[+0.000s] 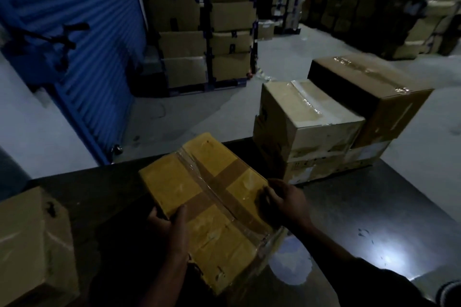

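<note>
I see a dark table point(349, 207) in a dim storeroom. My left hand point(167, 225) and right hand point(287, 203) grip a yellow taped cardboard box point(212, 192), its underside hidden.

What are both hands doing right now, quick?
Left hand: grips the yellow taped box at its left edge.
Right hand: grips the same box at its right edge.

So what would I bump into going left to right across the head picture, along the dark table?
Plain box → left hand → yellow box → right hand → big brown box. Both hands hold the yellow box by its sides.
</note>
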### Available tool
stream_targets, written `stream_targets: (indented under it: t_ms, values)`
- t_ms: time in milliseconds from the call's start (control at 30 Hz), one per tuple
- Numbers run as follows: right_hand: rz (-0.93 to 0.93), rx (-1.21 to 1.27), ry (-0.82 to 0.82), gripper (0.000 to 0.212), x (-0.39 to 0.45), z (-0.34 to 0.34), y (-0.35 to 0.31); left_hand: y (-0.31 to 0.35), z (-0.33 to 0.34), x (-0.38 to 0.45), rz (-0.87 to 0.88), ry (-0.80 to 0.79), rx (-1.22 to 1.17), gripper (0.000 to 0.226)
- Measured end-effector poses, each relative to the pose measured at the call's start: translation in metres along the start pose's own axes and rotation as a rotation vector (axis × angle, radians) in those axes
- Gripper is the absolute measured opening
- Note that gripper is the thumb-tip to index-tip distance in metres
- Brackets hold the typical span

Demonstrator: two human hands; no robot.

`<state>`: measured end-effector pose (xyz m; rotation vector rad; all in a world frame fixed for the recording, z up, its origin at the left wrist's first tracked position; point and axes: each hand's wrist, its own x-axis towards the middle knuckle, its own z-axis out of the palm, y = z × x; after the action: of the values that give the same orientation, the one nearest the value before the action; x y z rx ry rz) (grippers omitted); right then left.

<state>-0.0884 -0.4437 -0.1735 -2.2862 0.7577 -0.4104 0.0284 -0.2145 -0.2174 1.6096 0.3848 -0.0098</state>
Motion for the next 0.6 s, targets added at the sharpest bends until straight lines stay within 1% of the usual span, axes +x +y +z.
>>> stream_targets:
  t_ms: [133,200,333,433,500,533,600]
  values:
    - [-0.081,0.109,0.109,0.027,0.019,-0.033,-0.026,0.038,0.008,0.004,0.043,-0.025,-0.042,0.072]
    - [-0.114,0.201,0.167,0.027,0.025,-0.053,-0.041,0.069,0.015,0.006,0.089,-0.080,-0.067,0.073]
    - [-0.173,0.430,0.253,0.031,0.032,-0.093,-0.070,0.144,0.032,0.008,0.265,-0.170,-0.118,0.069]
    - [-0.233,0.506,0.347,0.033,0.045,-0.129,-0.085,0.206,0.052,0.006,0.393,-0.234,-0.087,0.073]
    - [-0.265,0.566,0.403,0.035,0.058,-0.156,-0.089,0.243,0.069,-0.001,0.448,-0.294,-0.073,0.077]
    - [-0.276,0.610,0.418,0.035,0.065,-0.170,-0.089,0.260,0.080,-0.006,0.464,-0.306,-0.066,0.075]
    - [-0.296,0.675,0.436,0.035,0.077,-0.196,-0.089,0.289,0.105,-0.019,0.496,-0.333,-0.077,0.062]
